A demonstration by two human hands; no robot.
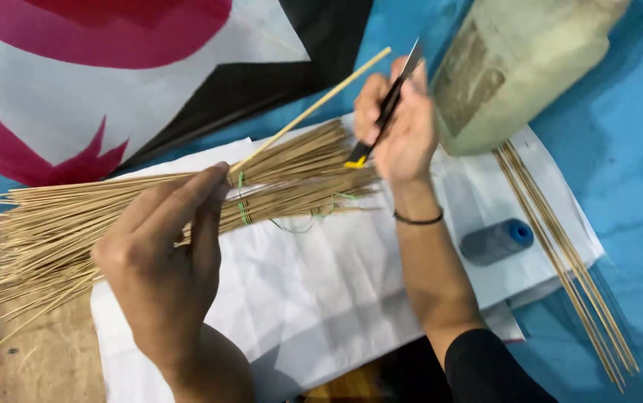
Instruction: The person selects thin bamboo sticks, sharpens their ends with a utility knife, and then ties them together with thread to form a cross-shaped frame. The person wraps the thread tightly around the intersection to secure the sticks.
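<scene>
My left hand (163, 257) pinches one end of a single thin bamboo stick (314, 107) that slants up to the right. My right hand (403, 127) grips a black utility knife (381, 119) with a yellow end, its blade pointing up beside the stick's far end. Under both hands lies a large bundle of thin bamboo sticks (113, 213), tied with green thread (242, 200), resting on white paper sheets (314, 291).
A dark grey spool with a blue core (497, 241) lies on the paper at right. Several loose sticks (560, 254) run diagonally nearby. A cloudy plastic jug (515, 67) stands at top right. A white, pink and black kite (113, 67) lies at top left on blue sheeting (635, 186).
</scene>
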